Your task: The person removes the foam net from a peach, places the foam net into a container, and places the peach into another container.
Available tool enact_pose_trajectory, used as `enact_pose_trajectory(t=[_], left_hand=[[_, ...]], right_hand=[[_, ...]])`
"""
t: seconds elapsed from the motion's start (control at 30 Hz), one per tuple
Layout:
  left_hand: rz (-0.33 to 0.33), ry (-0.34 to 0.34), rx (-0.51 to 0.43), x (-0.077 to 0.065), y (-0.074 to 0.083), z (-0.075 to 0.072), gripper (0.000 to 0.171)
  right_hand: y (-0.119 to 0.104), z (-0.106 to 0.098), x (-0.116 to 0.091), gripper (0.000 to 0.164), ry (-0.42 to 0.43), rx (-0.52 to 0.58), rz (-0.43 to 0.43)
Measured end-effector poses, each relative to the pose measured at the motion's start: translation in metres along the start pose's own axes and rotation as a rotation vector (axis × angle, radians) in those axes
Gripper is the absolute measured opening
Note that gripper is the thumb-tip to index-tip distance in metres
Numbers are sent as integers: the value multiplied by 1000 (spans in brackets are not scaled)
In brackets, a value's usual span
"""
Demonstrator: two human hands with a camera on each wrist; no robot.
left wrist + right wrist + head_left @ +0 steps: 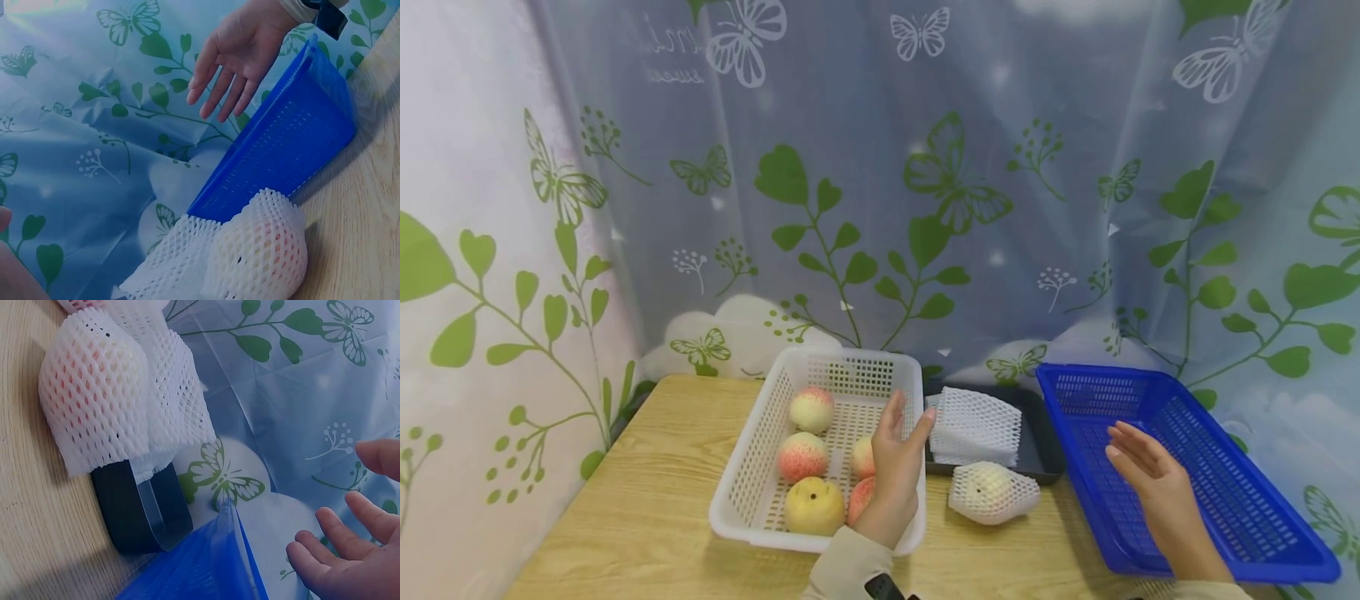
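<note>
My left hand (898, 467) is held above the right side of a white basket (741, 467), its fingers straight and nothing in its grasp. Inside that basket lie several peaches (802, 457) and a yellow round fruit (815, 506); the hand partly covers two of the peaches. My right hand (1165, 496), also with extended fingers and holding nothing, is over the near left part of a blue basket (1292, 550). Between the hands, a peach in a white foam net (992, 493) rests on the table, as the right wrist view (94, 387) also shows close up.
Just behind the netted peach, a black tray (1041, 442) carries flat white foam nets (977, 425). It stands between the two baskets. The wooden table (655, 500) extends to the left, and a curtain with printed leaves and butterflies (865, 167) hangs behind.
</note>
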State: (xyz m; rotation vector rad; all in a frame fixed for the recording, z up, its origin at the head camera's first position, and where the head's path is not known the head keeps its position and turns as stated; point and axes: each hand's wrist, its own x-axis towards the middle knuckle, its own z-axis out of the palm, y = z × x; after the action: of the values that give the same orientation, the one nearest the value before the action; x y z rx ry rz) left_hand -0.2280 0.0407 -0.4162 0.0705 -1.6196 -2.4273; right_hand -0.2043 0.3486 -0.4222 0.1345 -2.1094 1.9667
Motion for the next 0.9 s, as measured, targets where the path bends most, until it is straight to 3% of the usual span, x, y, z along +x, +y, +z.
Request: enact_pose_trajectory(t=[0.23,0.4,0.7,0.9], left_hand=[[-6,-13,-8,-1,1,1,67],[-32,-22,19,-4,-1,10,65],[-100,-110,115,-16,-18,30,62],[-92,-99,194,-28,-36,42,59]], right_hand=[[0,-1,-2,41,-2,-7,-3],[-2,5,1,44,-24,-67,24],[1,34,7,57,-90,-237,125],[10,55,5,58,-121,-282,142]])
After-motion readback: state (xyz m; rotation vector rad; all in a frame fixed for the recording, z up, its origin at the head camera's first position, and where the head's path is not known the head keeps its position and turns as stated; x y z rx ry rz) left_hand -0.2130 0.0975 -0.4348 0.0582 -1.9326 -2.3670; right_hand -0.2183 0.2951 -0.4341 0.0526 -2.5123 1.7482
